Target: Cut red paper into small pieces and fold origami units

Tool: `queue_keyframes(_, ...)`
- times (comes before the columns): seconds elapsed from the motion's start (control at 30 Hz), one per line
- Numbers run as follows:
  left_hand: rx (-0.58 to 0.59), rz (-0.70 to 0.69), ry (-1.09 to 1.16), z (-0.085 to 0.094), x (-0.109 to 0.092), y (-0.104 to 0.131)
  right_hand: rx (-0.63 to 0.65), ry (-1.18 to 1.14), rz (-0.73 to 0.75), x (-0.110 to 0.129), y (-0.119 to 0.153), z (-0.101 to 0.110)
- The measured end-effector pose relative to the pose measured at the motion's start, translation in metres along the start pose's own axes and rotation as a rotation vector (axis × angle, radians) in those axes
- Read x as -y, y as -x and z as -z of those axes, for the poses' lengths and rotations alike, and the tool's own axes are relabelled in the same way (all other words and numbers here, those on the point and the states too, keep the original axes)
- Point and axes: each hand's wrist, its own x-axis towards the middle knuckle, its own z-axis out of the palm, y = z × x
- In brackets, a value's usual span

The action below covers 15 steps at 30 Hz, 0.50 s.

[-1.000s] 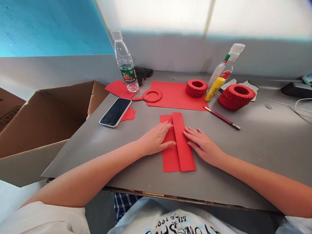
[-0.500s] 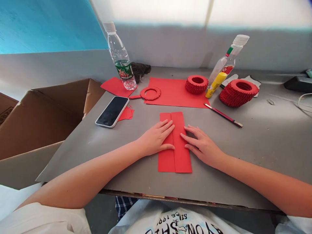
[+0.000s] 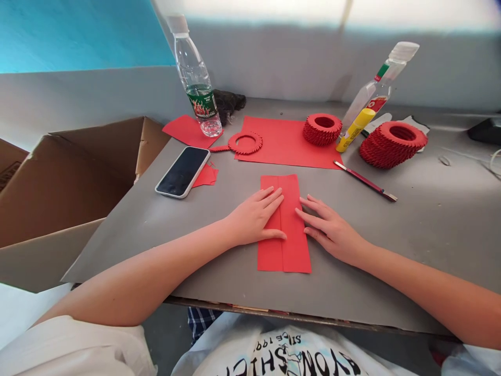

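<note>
A folded red paper (image 3: 293, 245) lies upright-oriented on the grey table, its two side flaps meeting along a lengthwise line. My left hand (image 3: 256, 216) rests flat on its left half, fingers spread and thumb across the seam. At the right edge of the paper is my right hand (image 3: 332, 227), fingers apart, its fingertips touching or just over the edge. Neither hand grips anything. Behind the folded paper lies a larger red sheet (image 3: 277, 141), with a ring of folded red pieces (image 3: 323, 129) on its right part.
A phone (image 3: 182, 172), a water bottle (image 3: 201, 102) and a flat toothed red ring (image 3: 257, 148) are at the left. On the right are a yellow glue stick (image 3: 355, 130), a second bottle (image 3: 385, 78), a taller red ring stack (image 3: 385, 151) and a slim cutter (image 3: 364, 180). A cardboard box (image 3: 74, 183) stands far left.
The camera view has shifted slightly, so everything sits a little higher and further right. Both hands keep nearly the same place on the paper, and the flaps look flatter at the seam.
</note>
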Motion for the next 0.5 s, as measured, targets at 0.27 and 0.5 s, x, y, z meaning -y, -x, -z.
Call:
queue_keyframes(0.27, 0.004, 0.053, 0.032, -0.0016, -0.0068, -0.0001, 0.02, 0.036, -0.022, 0.0032, -0.0002, 0.0026)
queue_keyframes(0.5, 0.007, 0.049, 0.045, -0.0032, -0.0058, -0.0006, 0.017, 0.052, -0.035, 0.0059, 0.0002, 0.0038)
